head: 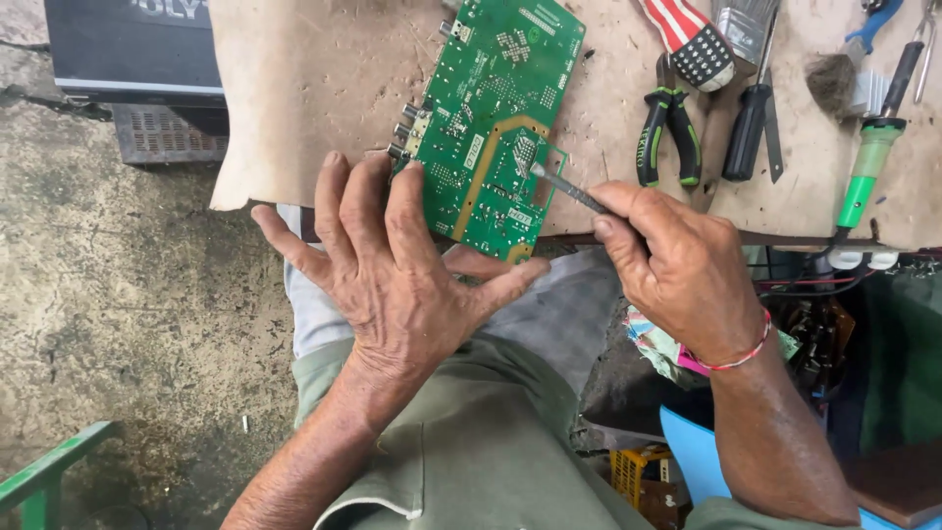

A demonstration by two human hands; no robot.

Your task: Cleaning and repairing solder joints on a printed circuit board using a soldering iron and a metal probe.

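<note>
Left hand (392,275) fingers spread flat, steadying green circuit board (491,118) on workbench (314,88), right hand (677,265) pinching thin metal tool (564,186), tip on board

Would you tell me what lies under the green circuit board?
The green circuit board rests on a worn brown bench top, its lower corner overhanging the edge. The left hand steadies that end. Whatever lies directly beneath the board is covered.

circuit board (496,118): green, gold trace | pliers (669,132): green-black handles | wristband (743,355): red

Pliers (668,137) and screwdriver (748,130) right of board (496,118)
</note>
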